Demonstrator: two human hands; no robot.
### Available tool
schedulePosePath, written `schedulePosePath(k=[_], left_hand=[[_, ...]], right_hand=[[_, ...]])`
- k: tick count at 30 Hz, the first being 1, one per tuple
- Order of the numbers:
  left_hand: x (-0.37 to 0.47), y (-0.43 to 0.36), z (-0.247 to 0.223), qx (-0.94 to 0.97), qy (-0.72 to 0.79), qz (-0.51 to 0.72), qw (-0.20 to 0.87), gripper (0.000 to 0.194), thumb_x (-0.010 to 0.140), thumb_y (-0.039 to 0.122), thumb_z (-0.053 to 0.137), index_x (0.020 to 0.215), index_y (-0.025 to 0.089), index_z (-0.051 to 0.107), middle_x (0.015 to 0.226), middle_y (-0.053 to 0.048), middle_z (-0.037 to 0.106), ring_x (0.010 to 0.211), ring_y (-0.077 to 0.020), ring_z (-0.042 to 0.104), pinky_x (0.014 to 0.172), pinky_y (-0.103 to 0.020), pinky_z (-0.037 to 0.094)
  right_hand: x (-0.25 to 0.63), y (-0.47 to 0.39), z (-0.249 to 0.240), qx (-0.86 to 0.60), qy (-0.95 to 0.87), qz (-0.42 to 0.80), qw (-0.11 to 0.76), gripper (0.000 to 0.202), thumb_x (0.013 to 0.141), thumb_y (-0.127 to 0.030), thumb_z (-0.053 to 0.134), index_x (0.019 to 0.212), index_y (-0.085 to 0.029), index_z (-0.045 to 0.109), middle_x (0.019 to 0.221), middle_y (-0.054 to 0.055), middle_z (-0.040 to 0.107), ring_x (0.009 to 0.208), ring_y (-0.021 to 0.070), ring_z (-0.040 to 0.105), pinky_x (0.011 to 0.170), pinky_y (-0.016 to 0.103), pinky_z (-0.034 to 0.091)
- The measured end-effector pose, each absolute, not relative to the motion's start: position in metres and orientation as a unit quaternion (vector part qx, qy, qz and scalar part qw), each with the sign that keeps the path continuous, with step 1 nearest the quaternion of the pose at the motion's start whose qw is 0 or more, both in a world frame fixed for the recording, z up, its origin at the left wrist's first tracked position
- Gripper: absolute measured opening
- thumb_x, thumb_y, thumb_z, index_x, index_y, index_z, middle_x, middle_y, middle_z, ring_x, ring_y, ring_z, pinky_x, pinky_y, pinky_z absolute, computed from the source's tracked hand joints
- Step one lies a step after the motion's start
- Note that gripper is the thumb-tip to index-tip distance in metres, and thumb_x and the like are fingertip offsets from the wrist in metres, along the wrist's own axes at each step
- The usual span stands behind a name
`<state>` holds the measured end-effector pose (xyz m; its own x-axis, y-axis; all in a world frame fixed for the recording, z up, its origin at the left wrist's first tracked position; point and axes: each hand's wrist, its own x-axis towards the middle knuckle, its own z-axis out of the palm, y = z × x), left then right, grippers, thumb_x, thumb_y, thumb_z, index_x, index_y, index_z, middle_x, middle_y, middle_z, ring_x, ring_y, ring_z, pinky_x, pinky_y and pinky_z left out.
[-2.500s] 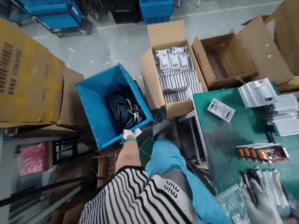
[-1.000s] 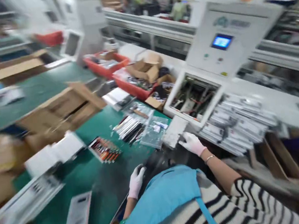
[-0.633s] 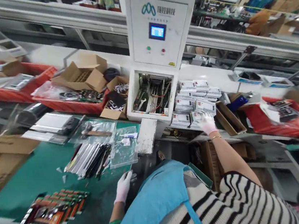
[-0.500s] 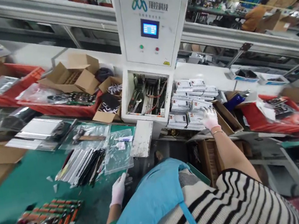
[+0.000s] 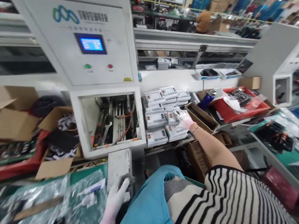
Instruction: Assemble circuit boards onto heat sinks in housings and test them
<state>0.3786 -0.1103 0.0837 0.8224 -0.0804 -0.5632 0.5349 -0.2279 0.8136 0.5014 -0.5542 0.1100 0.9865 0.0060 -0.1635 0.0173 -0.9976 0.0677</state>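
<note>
My left hand, in a white glove with greyish fingertips, is beside the white ledge jutting from the machine. Its fingers look loosely apart, though blurred, and I see nothing held in them. My right hand, gloved too, rests with outstretched fingers on the right side of stacked flat white printed packs. Its fingertips touch the top packs; the undersides of the fingers are hidden. The white machine has a lit blue screen, a green and a red button, and an open bay with rails, red tubing and a wrench.
A long brown carton and a red bin of parts stand right of the packs. Cardboard boxes and another red bin are on the left. Plastic bags lie on the green bench. People work in the background.
The view has swung right and closer to the machine. My left hand has moved from the green bench edge to the white ledge. My right hand stays on the packs.
</note>
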Motion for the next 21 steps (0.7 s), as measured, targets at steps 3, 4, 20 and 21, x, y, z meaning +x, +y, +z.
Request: schedulePosePath(k=[3, 4, 20, 21], left_hand=[[0.416, -0.148, 0.099, 0.736, 0.065, -0.287, 0.61, 0.077, 0.048, 0.077, 0.073, 0.096, 0.017, 0.068, 0.096, -0.015, 0.073, 0.096, -0.0342, 0.069, 0.083, -0.042, 0.059], [0.426, -0.158, 0.104, 0.732, 0.04, -0.298, 0.612, 0.08, 0.051, 0.079, 0.071, 0.1, 0.016, 0.067, 0.097, -0.016, 0.073, 0.098, -0.0348, 0.069, 0.084, -0.043, 0.059], [0.449, -0.183, 0.09, 0.692, 0.103, -0.093, 0.708, 0.113, 0.062, 0.055, 0.08, 0.152, 0.019, 0.022, 0.142, -0.017, 0.05, 0.132, -0.032, 0.049, 0.116, -0.048, 0.036], [0.442, -0.174, 0.09, 0.697, 0.127, -0.073, 0.702, 0.11, 0.063, 0.05, 0.08, 0.152, 0.019, 0.024, 0.142, -0.016, 0.051, 0.132, -0.0313, 0.049, 0.117, -0.047, 0.035]], right_hand=[[0.502, -0.553, 0.114, 0.997, 0.005, -0.074, 0.024, 0.096, 0.07, -0.043, 0.08, 0.152, -0.016, 0.037, 0.138, 0.02, 0.052, 0.127, 0.0378, 0.044, 0.106, 0.047, 0.032], [0.5, -0.552, 0.117, 0.997, 0.006, -0.069, 0.02, 0.095, 0.07, -0.043, 0.081, 0.151, -0.017, 0.038, 0.137, 0.02, 0.053, 0.126, 0.038, 0.045, 0.105, 0.047, 0.033], [0.455, -0.362, 0.126, 0.94, 0.309, 0.053, -0.135, 0.069, 0.08, -0.04, 0.069, 0.142, -0.017, 0.049, 0.129, 0.018, 0.057, 0.116, 0.0323, 0.049, 0.102, 0.051, 0.036], [0.455, -0.349, 0.12, 0.935, 0.321, 0.046, -0.14, 0.068, 0.081, -0.04, 0.068, 0.142, -0.017, 0.049, 0.13, 0.019, 0.057, 0.117, 0.0324, 0.049, 0.103, 0.051, 0.036]])
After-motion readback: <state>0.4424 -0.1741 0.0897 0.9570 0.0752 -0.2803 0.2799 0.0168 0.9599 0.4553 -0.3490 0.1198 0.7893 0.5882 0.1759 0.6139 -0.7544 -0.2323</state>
